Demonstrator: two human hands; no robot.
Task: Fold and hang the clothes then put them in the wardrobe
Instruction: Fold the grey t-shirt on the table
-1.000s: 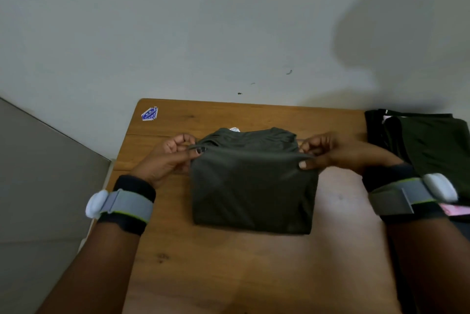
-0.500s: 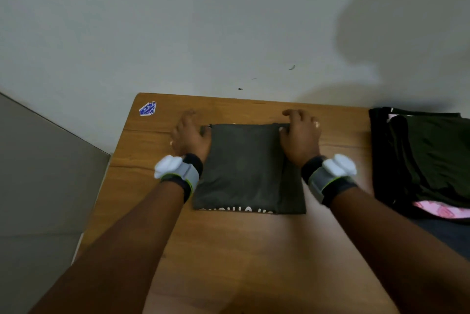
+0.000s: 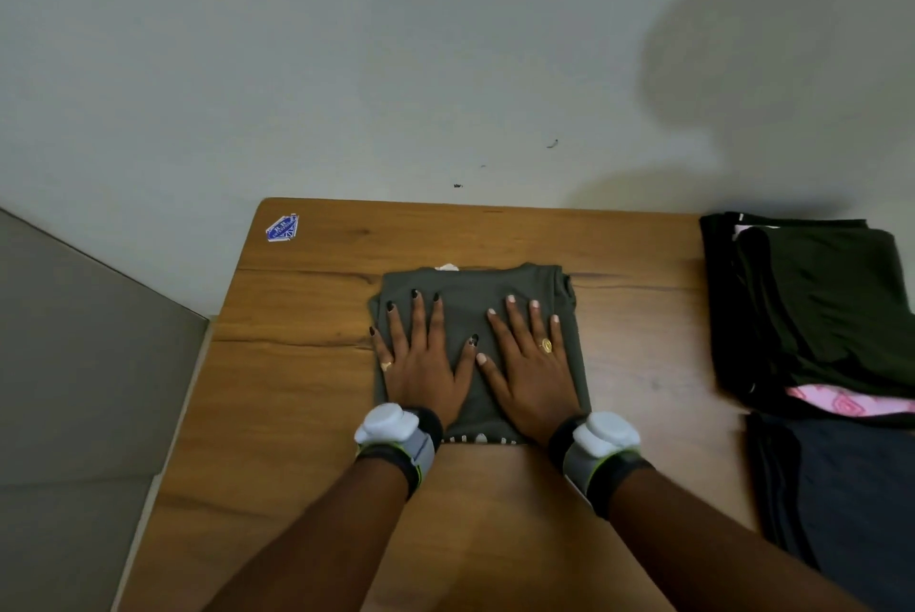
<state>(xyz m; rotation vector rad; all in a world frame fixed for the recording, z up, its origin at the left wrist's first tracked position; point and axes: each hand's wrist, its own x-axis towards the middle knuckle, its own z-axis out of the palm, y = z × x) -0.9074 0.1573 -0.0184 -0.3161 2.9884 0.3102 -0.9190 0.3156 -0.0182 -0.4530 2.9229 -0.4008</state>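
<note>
Wooden table [image 3: 317, 413] against a pale wall. Risk, as judged: a careless lift could let the layers slip and the fold open. The folded olive T-shirt [image 3: 478, 287] lies mid-table, directly under the left hand [image 3: 421, 369] and right hand [image 3: 532, 376], both flat with fingers straight, pressing. Stack of folded clothes [image 3: 817, 304] at 3 o'clock.

Around the folded shirt [image 3: 475, 287], the table [image 3: 297, 364] lies open at 9 o'clock out to its edge. A narrower strip at 12 o'clock ends at the wall [image 3: 346, 66]. At 3 o'clock a band of wood lies free, then the stacked clothes [image 3: 817, 304] block passage. The forearms [image 3: 346, 537] fill 6 o'clock.
</note>
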